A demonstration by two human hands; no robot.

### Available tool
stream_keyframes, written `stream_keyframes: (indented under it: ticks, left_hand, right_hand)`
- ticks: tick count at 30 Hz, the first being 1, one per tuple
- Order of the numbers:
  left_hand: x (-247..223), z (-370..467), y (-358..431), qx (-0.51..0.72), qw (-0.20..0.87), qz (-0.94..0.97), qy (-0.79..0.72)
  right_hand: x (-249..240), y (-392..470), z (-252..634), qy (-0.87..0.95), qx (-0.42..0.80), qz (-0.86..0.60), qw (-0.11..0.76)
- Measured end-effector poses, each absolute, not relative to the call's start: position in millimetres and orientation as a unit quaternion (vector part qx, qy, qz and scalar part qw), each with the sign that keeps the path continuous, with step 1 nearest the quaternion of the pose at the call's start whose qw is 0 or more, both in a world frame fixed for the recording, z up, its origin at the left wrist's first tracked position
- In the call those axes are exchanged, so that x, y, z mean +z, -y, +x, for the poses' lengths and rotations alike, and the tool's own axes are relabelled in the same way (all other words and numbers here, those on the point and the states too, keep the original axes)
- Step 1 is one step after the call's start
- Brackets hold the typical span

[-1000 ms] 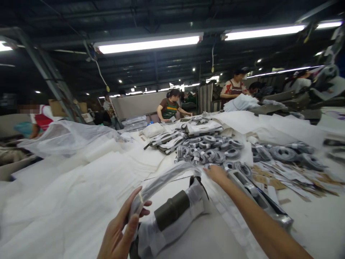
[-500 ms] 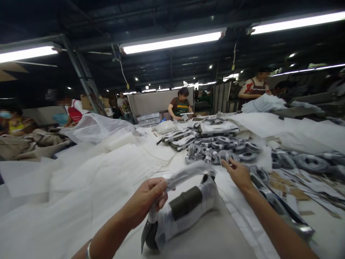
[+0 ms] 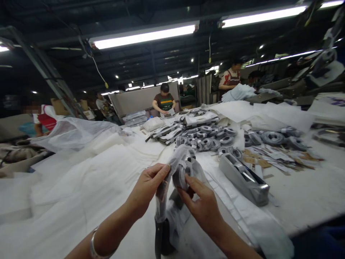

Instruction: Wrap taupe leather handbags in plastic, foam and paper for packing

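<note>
My left hand point(image 3: 147, 189) pinches a curved handle point(image 3: 161, 201) wrapped in translucent white film, its dark end hanging down toward the table. Between the fingers of my right hand point(image 3: 203, 203) is a coiled grey strap point(image 3: 180, 176) with a pale band round it, held up against the wrapped handle. Below both hands lies the dark olive, film-covered body point(image 3: 176, 198) joined to the handle, partly hidden by my right hand. Behind them is a heap of similar coiled straps point(image 3: 207, 138).
A grey tape dispenser point(image 3: 244, 180) stands to the right, beside cardboard and paper strips point(image 3: 280, 158). White foam sheets point(image 3: 81, 187) spread over the left of the table. Flat wrapped strap bundles point(image 3: 167, 131) lie farther back. A co-worker point(image 3: 164, 99) sits across the table.
My right hand has taken a coiled strap from the heap and brought it back to the wrapped handle. My left hand keeps its grip. The view has turned right.
</note>
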State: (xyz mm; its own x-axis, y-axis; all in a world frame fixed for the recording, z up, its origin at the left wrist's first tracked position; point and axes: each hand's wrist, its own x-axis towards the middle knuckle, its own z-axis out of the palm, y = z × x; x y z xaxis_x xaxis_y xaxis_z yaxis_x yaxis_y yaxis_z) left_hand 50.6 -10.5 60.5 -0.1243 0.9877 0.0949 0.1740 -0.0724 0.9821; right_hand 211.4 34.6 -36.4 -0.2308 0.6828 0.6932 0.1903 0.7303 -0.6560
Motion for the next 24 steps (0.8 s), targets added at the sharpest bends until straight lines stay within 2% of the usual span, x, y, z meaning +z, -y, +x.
stream_keyframes:
  ticks: [8, 17, 20, 24]
  left_hand:
    - [65.4, 30.5, 6.0, 0.509, 0.410, 0.512, -0.558]
    - [72.9, 22.5, 3.9, 0.422, 0.508, 0.515, -0.547]
    - [78.3, 26.0, 3.6, 0.390, 0.487, 0.539, -0.566]
    - [83.3, 26.9, 11.1, 0.352, 0.399, 0.562, -0.633]
  right_hand:
    - [-46.5, -30.6, 194.0, 0.772, 0.142, -0.193, 0.589]
    - [-52.8, -29.8, 197.4, 0.773, 0.156, -0.147, 0.597]
    - [-51.0, -31.7, 198.4, 0.771, 0.167, -0.154, 0.595]
    - [-44.3, -28.4, 198.1, 0.763, 0.185, -0.171, 0.595]
